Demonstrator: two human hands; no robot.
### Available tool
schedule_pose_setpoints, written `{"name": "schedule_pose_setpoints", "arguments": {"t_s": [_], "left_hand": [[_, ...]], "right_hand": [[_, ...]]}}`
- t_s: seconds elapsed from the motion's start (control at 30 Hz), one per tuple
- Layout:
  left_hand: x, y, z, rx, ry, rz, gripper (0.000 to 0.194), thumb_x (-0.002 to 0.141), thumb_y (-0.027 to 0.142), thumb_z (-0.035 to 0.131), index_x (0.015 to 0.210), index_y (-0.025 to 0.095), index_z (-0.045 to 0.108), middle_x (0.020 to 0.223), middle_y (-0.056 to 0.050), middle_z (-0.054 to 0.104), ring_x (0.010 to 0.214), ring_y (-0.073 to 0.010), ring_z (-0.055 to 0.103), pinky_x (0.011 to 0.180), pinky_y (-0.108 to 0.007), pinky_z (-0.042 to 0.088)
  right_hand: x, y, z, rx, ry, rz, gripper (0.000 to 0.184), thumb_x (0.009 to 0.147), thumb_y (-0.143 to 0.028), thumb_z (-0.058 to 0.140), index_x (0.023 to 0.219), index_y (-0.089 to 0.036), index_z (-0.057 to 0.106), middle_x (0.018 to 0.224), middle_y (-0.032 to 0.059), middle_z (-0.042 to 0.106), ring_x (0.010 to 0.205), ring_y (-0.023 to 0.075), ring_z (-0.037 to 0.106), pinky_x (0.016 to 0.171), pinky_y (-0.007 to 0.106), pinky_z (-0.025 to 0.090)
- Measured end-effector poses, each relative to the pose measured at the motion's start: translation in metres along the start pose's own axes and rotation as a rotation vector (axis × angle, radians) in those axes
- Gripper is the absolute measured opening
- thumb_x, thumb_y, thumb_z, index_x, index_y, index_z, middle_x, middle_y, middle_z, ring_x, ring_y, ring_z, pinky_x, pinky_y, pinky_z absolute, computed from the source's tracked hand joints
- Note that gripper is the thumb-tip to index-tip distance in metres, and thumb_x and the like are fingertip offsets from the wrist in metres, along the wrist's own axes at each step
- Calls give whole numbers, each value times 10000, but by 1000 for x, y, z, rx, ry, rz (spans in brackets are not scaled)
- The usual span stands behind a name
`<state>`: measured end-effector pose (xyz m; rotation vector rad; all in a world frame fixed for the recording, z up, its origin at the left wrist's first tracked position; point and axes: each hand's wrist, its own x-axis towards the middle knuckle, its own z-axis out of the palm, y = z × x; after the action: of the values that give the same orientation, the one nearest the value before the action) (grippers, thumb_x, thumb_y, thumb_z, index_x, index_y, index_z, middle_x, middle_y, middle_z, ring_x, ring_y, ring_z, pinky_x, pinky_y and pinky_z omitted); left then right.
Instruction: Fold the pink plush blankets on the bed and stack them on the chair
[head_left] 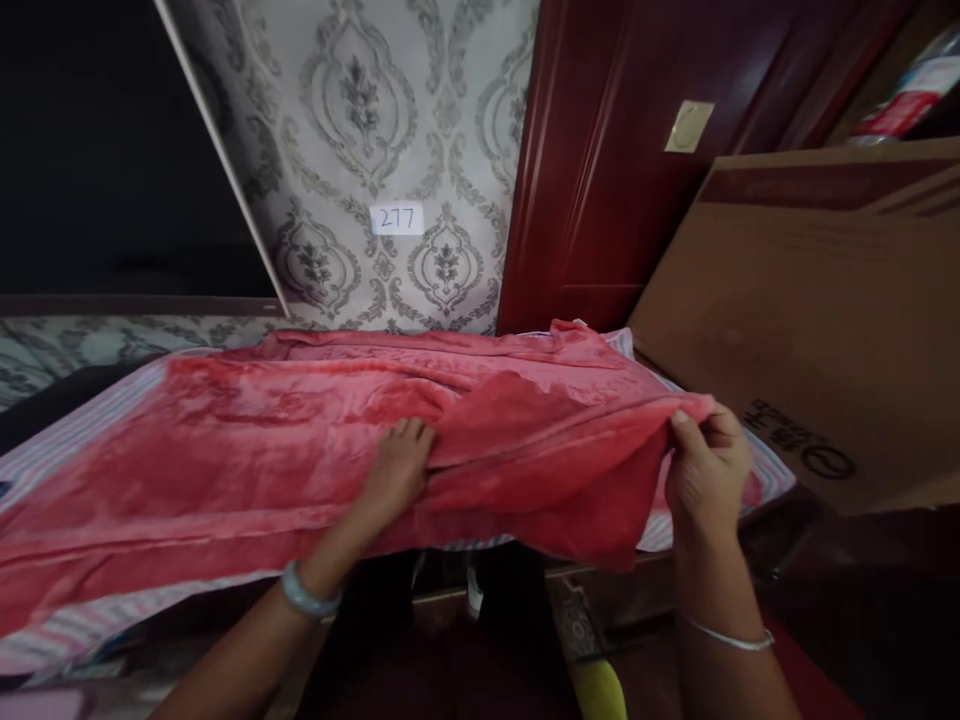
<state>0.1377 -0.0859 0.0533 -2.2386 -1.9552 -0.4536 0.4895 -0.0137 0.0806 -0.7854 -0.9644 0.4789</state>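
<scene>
A red plush cloth [277, 450] lies along a striped cover [112, 625], from near its left end almost to its right end. At the far edge, by the wall, the cloth makes low folds. The near edge of the cover shows its stripes at the left, while in the middle a loose flap of red hangs over this edge.

The two hands are well apart. The right hand [709, 470] pinches a corner of the flap between thumb and fingers, raised above the right end of the cover, near the cardboard box [810, 330]. The left hand [397, 465] is on the cloth around the middle, with the fingers bent at a crease; I cannot tell if it grips the fabric or only presses it.

The step in hand seems to be the spreading of this flap. To do it well, I think the left hand should act as a gentle anchor, and the right hand should draw the corner with even tension, low over the cover. The plush is probably soft and takes wrinkles easily, so a hard pull could drag the lower layer. The hanging part also deserves attention, because its weight may pull the cloth over the near edge.
</scene>
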Motion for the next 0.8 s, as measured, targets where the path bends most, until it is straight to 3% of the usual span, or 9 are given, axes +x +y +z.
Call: {"name": "schedule_pose_setpoints", "arguments": {"t_s": [0.1,0.17,0.23,0.3,0.4,0.5,0.63,0.8], "left_hand": [[-26,-39,-2,-226,60,-193,437,679,76,581,1106,150,639,1133,-145,659,1076,-304,619,917,-436,495],[-39,-52,-1,-563,25,-357,445,672,125,593,1113,169,627,969,-80,693,886,-243,671,782,-359,529],[-48,-55,-1,-995,-108,-521,476,711,220,604,1185,181,594,766,-15,675,633,-185,648,593,-286,500],[-52,-54,-1,-1370,-222,-617,569,723,281,632,1277,186,547,706,5,672,506,-152,610,481,-236,445],[-48,-50,-7,-1673,-170,-659,582,658,186,705,1229,194,590,758,7,691,496,-111,612,453,-192,450],[-36,-51,-22,-1822,-4,-692,397,646,65,688,1029,169,668,743,14,674,506,-80,592,490,-178,506],[-9,-58,-52,-1863,133,-645,262,672,20,631,899,134,695,743,-26,682,562,-110,617,531,-212,560],[55,-64,-87,-1763,210,-501,243,627,20,609,828,129,689,759,-32,685,669,-148,644,631,-283,607]], "right_hand": [[3,2,7,54,46,-28,284,664,-355,833,850,-207,678,835,-34,647,773,151,576,851,334,497],[4,3,11,69,52,-42,290,665,-338,832,878,-205,686,853,-32,650,782,151,581,876,342,497],[4,2,15,61,55,-58,287,681,-330,825,901,-203,690,868,-31,648,797,153,588,905,351,492],[4,0,16,34,61,-85,283,699,-332,816,915,-202,688,878,-27,647,817,162,597,930,369,490],[6,-4,13,-21,67,-135,293,712,-351,809,928,-199,681,894,-16,647,846,182,614,952,402,492],[9,-11,9,-99,62,-177,301,721,-375,804,930,-199,679,902,-3,645,855,195,623,919,397,505],[14,-25,4,-243,4,-236,299,751,-424,775,928,-210,667,880,5,641,820,197,608,816,363,513],[32,-31,3,-433,-189,-252,324,774,-460,728,994,-228,674,862,0,632,708,165,547,682,322,474]]}}
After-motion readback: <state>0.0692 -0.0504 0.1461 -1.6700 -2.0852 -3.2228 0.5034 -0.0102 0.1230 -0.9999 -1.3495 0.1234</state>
